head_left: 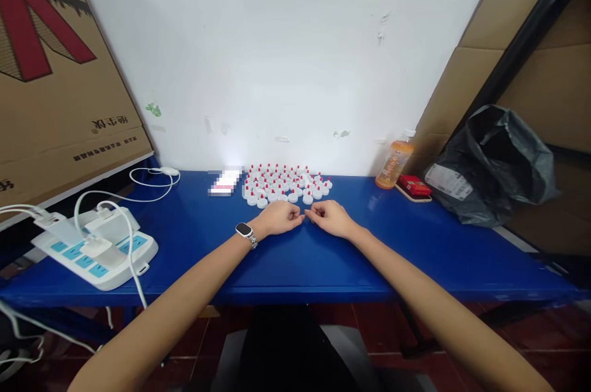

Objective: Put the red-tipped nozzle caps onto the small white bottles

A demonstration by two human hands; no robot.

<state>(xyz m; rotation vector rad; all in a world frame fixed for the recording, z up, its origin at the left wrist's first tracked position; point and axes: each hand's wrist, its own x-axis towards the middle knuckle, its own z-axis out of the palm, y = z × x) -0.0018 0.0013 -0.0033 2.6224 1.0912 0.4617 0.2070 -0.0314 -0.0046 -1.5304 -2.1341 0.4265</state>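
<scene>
I hold both hands fisted on the bench (pixel 194 238): left hand (pixel 278 218) and right hand (pixel 331 218), fingers curled, fingertips nearly meeting. What they pinch is too small to tell. The caps (pixel 285 184) stand just beyond; a careless knuckle could topple the nearest row.
</scene>
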